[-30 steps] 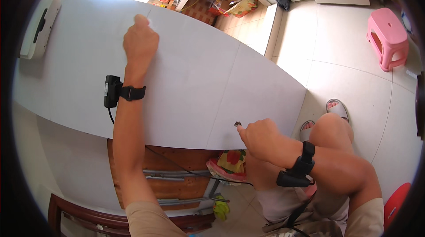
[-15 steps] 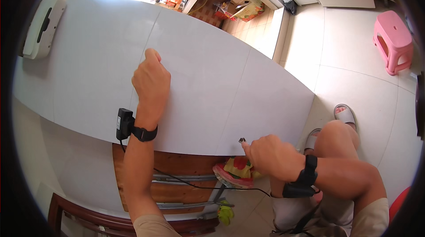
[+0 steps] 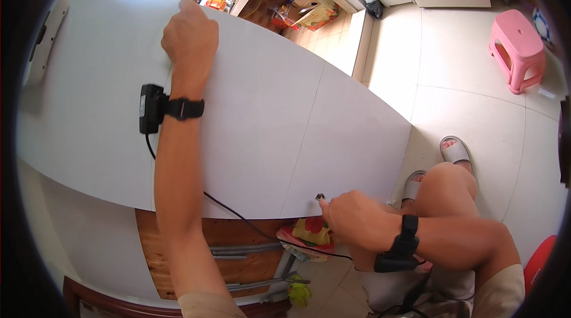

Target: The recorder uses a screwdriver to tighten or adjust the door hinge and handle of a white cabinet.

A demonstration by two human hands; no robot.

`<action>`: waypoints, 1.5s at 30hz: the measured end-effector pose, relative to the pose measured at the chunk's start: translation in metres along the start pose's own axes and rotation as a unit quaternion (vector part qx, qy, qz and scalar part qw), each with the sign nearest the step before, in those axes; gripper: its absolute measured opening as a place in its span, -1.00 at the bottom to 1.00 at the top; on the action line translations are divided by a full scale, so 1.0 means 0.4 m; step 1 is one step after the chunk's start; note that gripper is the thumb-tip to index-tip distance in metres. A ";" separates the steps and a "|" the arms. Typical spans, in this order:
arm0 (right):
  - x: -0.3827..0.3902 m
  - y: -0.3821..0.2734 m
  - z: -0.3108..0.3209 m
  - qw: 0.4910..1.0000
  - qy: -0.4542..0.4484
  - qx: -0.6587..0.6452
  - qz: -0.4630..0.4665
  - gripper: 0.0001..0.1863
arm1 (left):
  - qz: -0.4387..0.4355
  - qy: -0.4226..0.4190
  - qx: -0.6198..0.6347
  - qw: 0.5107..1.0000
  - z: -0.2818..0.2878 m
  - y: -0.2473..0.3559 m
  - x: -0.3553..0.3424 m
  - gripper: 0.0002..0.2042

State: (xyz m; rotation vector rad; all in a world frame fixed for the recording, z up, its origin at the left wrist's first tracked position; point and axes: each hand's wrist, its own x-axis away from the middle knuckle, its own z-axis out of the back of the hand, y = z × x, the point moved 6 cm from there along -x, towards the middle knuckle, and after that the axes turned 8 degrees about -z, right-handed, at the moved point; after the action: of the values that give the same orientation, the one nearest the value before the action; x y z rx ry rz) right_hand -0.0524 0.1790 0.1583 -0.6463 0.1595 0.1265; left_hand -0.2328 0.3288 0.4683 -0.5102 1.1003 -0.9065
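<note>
A long white table with fine seams runs across the view. My left hand is closed in a fist over its far edge, knuckles up; whatever its fingers may hold is hidden. At the near edge, toward the right, my right hand is closed, pinching a small shiny metal piece between thumb and forefinger. The piece is too small to name more exactly. Each wrist wears a black strap with a dark device, the left device trailing a black cable over the table edge.
A white device sits at the table's left end. Below the near edge are a wooden board with grey metal bars and a colourful bag. A pink stool stands on the tiled floor at right, beyond my slippered feet.
My left hand has moved away from me, from the middle of the table to its far edge, still closed. My right hand keeps its pinch near the close edge. The view has shifted slightly.
</note>
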 end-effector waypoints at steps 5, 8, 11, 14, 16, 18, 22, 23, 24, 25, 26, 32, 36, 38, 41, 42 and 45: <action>-0.032 0.037 -0.030 0.999 -0.011 0.039 -0.037 -0.59 | -0.064 0.007 0.008 0.998 -0.020 0.043 0.038 -0.81; -0.054 0.057 -0.043 0.998 0.004 0.017 -0.065 -0.66 | -0.184 0.002 -0.011 0.983 -0.050 0.116 0.171 -0.80; -0.053 0.052 -0.061 0.997 0.004 0.020 -0.071 -0.73 | -0.214 -0.104 0.039 0.970 -0.039 0.161 0.355 -0.84; -0.007 0.047 0.004 0.998 -0.015 0.041 -0.045 -0.75 | -0.156 -0.208 0.108 0.960 -0.013 0.146 0.462 -0.94; 0.014 0.044 0.027 0.998 -0.027 0.050 -0.027 -0.76 | -0.144 -0.242 0.122 0.952 -0.015 0.133 0.488 -0.92; 0.024 0.054 0.034 0.999 0.002 0.038 -0.027 -0.72 | -0.113 -0.184 0.084 0.973 0.004 0.094 0.474 -0.93; 0.016 0.044 0.060 0.998 0.049 0.022 -0.020 -0.65 | -0.083 -0.119 0.056 0.988 0.038 0.053 0.377 -0.94; -0.011 0.040 0.042 0.999 0.003 0.013 -0.045 -0.68 | -0.072 -0.109 0.034 0.991 0.038 0.053 0.352 -0.94; -0.029 0.044 0.016 0.997 -0.043 0.004 -0.070 -0.69 | -0.061 -0.099 0.012 0.993 0.036 0.053 0.327 -0.95; -0.045 0.046 -0.011 0.996 -0.045 0.004 -0.072 -0.69 | -0.061 -0.100 0.015 0.993 0.025 0.052 0.305 -0.95; -0.051 0.037 -0.036 0.997 -0.044 0.006 -0.056 -0.67 | -0.056 -0.090 0.010 0.994 0.019 0.057 0.278 -0.95; -0.010 0.005 -0.029 0.994 -0.104 0.001 -0.033 -0.78 | -0.037 -0.032 -0.023 0.999 -0.047 0.073 0.113 -0.95; 0.005 -0.006 -0.013 0.999 0.027 -0.004 0.032 -0.81 | -0.056 0.006 -0.019 0.998 -0.049 0.090 0.048 -0.90; -0.045 0.004 -0.050 1.000 -0.016 -0.004 -0.015 -0.81 | -0.083 -0.008 0.018 0.996 -0.067 0.137 0.072 -0.92; -0.094 0.026 -0.080 0.996 -0.055 -0.006 -0.076 -0.81 | -0.149 -0.065 0.043 0.986 -0.120 0.217 0.197 -0.95; -0.101 0.030 -0.081 0.994 -0.056 -0.008 -0.091 -0.80 | -0.167 -0.099 0.053 0.980 -0.133 0.237 0.258 -0.94; -0.083 0.040 -0.063 0.990 -0.122 0.004 -0.071 -0.77 | -0.224 -0.236 0.069 0.943 -0.108 0.286 0.434 -0.86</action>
State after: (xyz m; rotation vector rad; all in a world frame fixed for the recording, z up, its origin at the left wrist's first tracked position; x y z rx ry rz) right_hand -0.0902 0.1741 0.1351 -0.6264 -0.1216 0.0678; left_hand -0.2021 0.2517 0.2728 -0.8307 0.4820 -1.1704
